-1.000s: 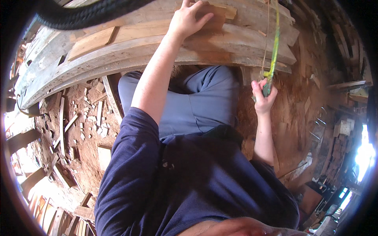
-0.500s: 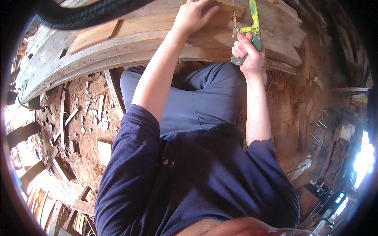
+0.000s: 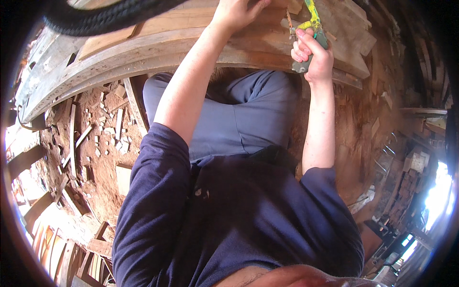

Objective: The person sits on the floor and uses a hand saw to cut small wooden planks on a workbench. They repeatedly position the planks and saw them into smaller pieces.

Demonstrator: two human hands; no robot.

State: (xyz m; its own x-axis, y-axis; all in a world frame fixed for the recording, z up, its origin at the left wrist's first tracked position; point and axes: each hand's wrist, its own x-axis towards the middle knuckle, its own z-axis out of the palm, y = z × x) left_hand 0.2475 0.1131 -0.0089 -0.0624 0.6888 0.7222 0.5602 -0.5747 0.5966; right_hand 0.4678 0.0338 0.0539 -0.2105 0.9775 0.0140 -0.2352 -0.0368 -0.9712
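Right hand clamps the yellow-and-grey-handled saw; left hand presses flat on the curved pale wooden beam, close enough that a slip might nick it.

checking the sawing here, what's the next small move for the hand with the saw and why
Probably a short, light stroke to start the cut. The right hand grips the grey handle of the yellow-green saw, its blade reaching the curved wooden plank, while the left hand presses on the wood beside it, steadying it.
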